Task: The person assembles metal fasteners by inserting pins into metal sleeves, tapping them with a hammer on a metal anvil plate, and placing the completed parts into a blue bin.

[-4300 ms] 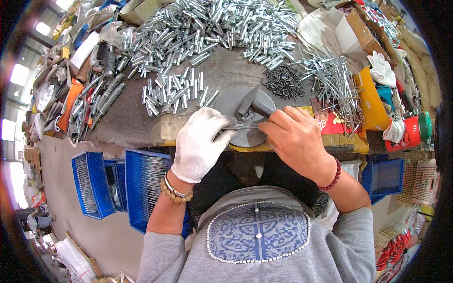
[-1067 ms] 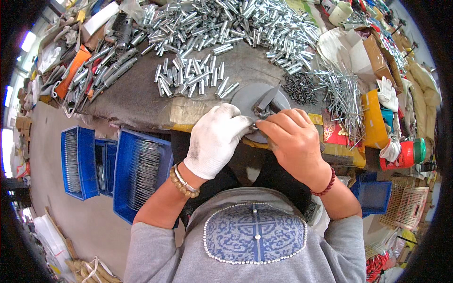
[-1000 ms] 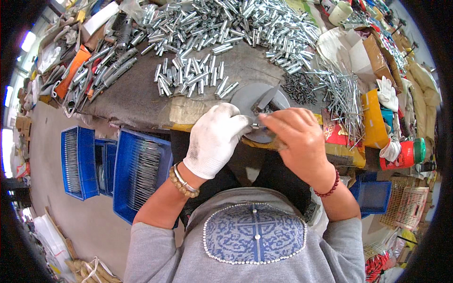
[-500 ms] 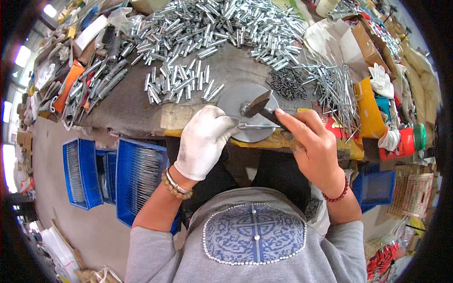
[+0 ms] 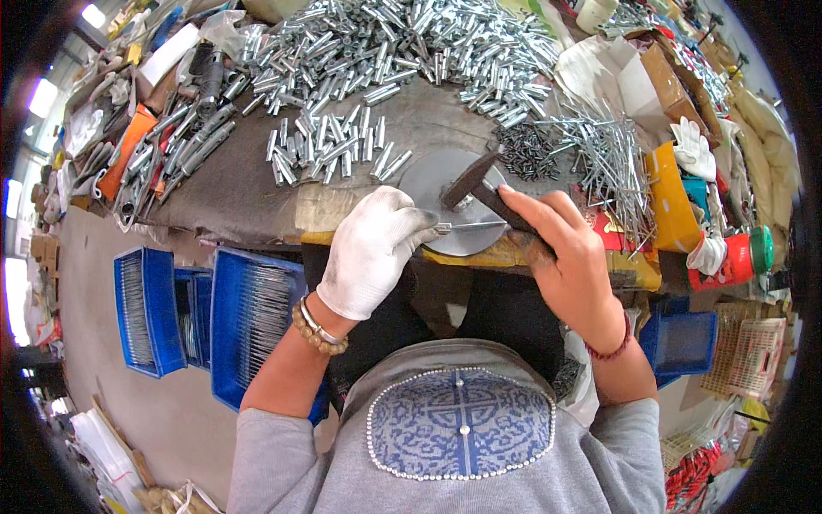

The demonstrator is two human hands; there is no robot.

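My left hand [image 5: 373, 253] wears a white glove and pinches a small metal pin [image 5: 443, 229] at the near edge of a round grey steel disc [image 5: 449, 208] on the bench. My bare right hand [image 5: 561, 253] grips the dark handle of a small hammer [image 5: 471, 178], whose head hangs just above the disc. A row of short silver sleeves [image 5: 330, 147] lies left of the disc, and a big heap of them [image 5: 402, 43] fills the far bench.
Long thin nails [image 5: 604, 163] and dark small screws [image 5: 524, 151] lie right of the disc. Blue crates of metal rods [image 5: 257, 317] stand on the floor at my left. Tools [image 5: 171, 146] crowd the bench's left end; boxes, gloves and a red jar [image 5: 738, 257] its right.
My right hand has left the pin, picked up the hammer and raised it over the disc. My left hand keeps holding the pin at the disc's edge.
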